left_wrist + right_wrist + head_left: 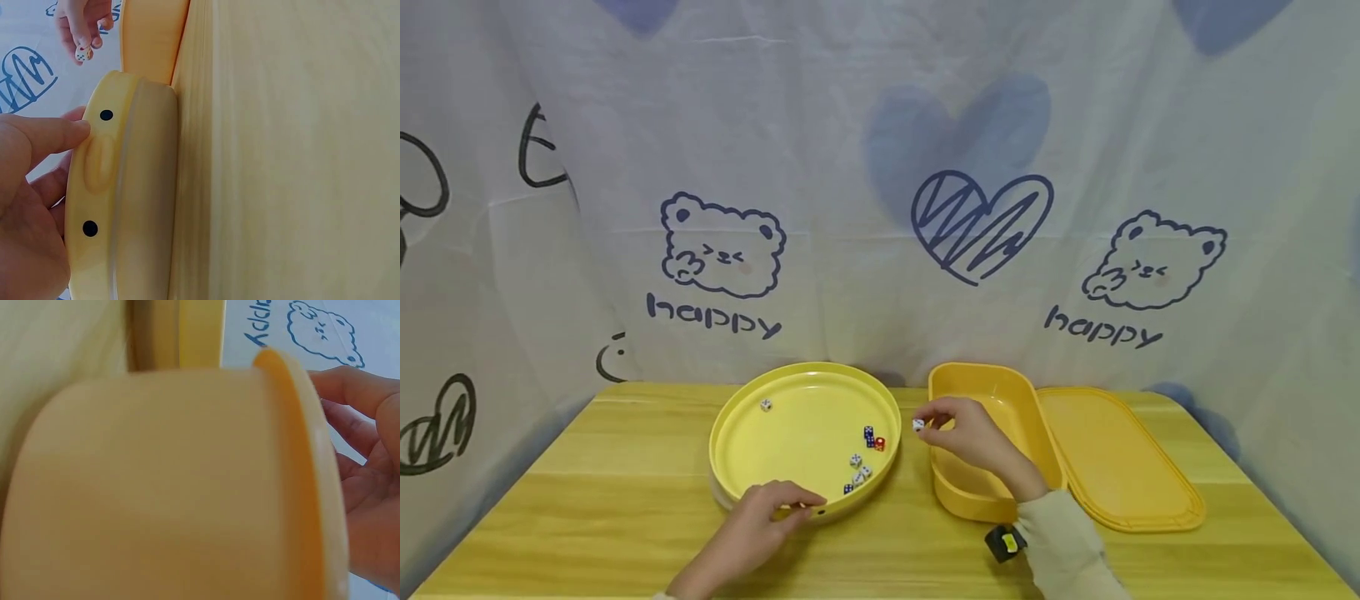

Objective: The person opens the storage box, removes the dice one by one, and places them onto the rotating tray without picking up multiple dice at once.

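My right hand (964, 432) pinches a white die (918, 425) between thumb and fingertips, held above the gap between the round yellow tray (775, 450) and the orange box (1045, 417). At the tray's near edge, my left hand (767, 521) grips the rim, its thumb (65, 134) on the outer wall and its fingers behind. Inside the tray, several white, blue and red dice gather along the right side, among them a red die (880, 444) and a white die (856, 460). One more white die (766, 405) lies alone near the far left.
Right of the box, its flat orange lid (1120, 458) lies on the wooden table (587, 492). The box stands without a cover, partly behind my right forearm. A printed cloth (850, 275) hangs close behind the table. A black device (1004, 543) sits at my right wrist.
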Action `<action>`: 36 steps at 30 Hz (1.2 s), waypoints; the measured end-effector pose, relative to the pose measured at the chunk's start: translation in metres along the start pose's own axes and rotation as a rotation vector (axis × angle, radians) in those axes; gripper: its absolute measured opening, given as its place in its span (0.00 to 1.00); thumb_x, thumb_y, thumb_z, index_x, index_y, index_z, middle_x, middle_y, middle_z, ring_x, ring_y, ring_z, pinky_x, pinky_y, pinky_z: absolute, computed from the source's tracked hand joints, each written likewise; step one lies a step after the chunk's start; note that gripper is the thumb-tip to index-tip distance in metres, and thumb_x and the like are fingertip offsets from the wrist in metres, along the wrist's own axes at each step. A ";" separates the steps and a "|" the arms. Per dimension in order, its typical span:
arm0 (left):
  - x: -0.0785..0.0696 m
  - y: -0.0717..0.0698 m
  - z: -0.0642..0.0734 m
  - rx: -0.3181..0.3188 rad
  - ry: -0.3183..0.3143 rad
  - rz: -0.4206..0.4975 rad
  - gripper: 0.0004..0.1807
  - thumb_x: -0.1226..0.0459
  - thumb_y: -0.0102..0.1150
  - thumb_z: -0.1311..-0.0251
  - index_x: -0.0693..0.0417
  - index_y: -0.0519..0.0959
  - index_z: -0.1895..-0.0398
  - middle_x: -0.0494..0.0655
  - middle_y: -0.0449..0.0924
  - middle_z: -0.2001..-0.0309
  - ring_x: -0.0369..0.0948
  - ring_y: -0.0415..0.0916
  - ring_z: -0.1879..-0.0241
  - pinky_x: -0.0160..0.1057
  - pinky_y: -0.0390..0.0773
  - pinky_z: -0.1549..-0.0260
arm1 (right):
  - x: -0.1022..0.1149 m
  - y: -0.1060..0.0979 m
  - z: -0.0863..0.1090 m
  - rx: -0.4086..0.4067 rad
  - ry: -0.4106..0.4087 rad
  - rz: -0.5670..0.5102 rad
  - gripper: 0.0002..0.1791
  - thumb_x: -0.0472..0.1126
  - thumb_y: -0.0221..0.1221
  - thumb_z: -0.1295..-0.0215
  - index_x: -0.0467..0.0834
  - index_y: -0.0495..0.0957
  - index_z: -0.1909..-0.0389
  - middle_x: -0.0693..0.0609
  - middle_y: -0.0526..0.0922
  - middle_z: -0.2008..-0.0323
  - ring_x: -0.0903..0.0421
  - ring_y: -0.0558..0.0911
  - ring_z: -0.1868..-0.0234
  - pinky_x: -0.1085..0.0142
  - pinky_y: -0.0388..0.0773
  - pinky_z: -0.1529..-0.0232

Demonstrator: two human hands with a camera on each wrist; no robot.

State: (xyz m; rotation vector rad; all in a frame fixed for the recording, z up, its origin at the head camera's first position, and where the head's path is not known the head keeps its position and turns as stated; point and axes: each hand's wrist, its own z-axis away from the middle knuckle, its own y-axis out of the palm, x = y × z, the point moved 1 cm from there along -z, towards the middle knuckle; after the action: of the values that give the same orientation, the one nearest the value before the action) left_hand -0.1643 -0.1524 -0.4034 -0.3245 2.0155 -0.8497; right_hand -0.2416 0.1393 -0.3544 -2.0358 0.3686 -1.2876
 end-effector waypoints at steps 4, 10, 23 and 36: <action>-0.001 -0.001 -0.001 0.004 -0.001 -0.010 0.10 0.72 0.63 0.42 0.54 0.86 0.59 0.41 0.85 0.61 0.36 0.79 0.60 0.38 0.79 0.60 | 0.007 0.007 -0.003 0.013 -0.011 -0.020 0.10 0.35 0.63 0.40 0.36 0.84 0.58 0.53 0.83 0.65 0.57 0.77 0.65 0.66 0.76 0.63; -0.002 -0.001 -0.003 0.009 0.003 -0.016 0.10 0.73 0.63 0.42 0.54 0.86 0.59 0.41 0.85 0.61 0.37 0.79 0.60 0.38 0.79 0.60 | 0.018 0.020 -0.010 0.030 -0.030 -0.054 0.09 0.34 0.64 0.40 0.36 0.84 0.59 0.52 0.83 0.65 0.57 0.77 0.65 0.66 0.76 0.63; -0.002 -0.001 -0.002 -0.010 0.032 -0.023 0.10 0.73 0.63 0.42 0.55 0.86 0.59 0.42 0.85 0.62 0.39 0.80 0.62 0.37 0.79 0.62 | 0.030 0.064 -0.020 0.110 -0.119 -0.005 0.07 0.33 0.64 0.41 0.39 0.84 0.61 0.54 0.83 0.66 0.60 0.77 0.67 0.69 0.74 0.65; -0.001 0.000 0.000 0.003 0.027 -0.015 0.09 0.72 0.63 0.41 0.55 0.86 0.59 0.43 0.85 0.61 0.43 0.80 0.61 0.38 0.79 0.63 | 0.038 0.074 -0.014 0.120 -0.123 -0.056 0.06 0.33 0.65 0.40 0.39 0.84 0.62 0.54 0.83 0.66 0.62 0.77 0.68 0.69 0.74 0.66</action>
State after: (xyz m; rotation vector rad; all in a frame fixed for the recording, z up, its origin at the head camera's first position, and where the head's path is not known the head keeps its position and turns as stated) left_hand -0.1640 -0.1519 -0.4027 -0.3284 2.0390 -0.8707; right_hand -0.2272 0.0589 -0.3754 -2.0242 0.1745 -1.1811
